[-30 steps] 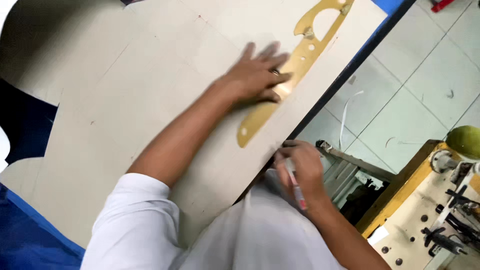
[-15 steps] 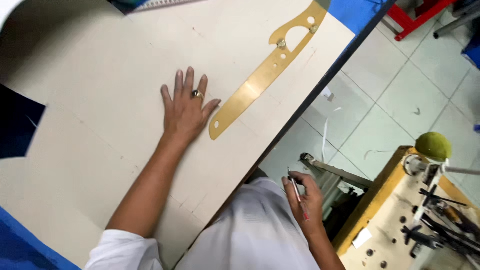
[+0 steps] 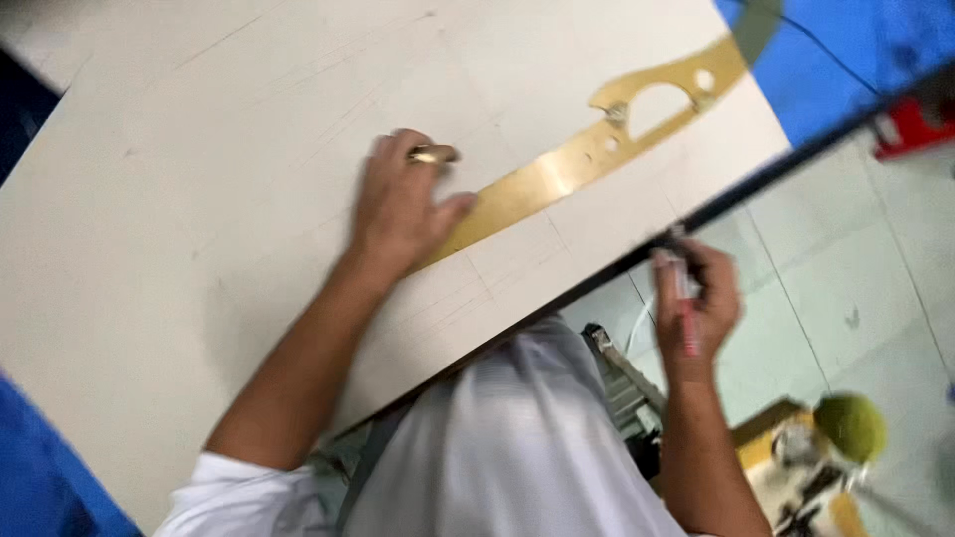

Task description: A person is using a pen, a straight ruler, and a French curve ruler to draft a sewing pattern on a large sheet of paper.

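A large sheet of beige pattern paper (image 3: 199, 179) covers the table. On it lies a long yellow curved ruler (image 3: 597, 149) with cut-outs, running from the middle up to the right. My left hand (image 3: 398, 204) rests on the paper at the ruler's lower end, fingers curled, thumb touching the ruler, a ring on one finger. My right hand (image 3: 696, 298) hovers off the table's near edge, closed around a red-and-white pen (image 3: 686, 308) pointing up toward the edge.
The table's dark edge (image 3: 756, 184) runs diagonally. Blue cloth (image 3: 856, 40) shows at the top right and bottom left. Beyond the edge lie a tiled floor (image 3: 856, 288), a green round object (image 3: 851, 426) on a yellow stand, and something red (image 3: 910, 124).
My left hand went from flat with spread fingers beside the ruler to curled at its lower end. My right hand with the pen rose from my lap toward the table edge.
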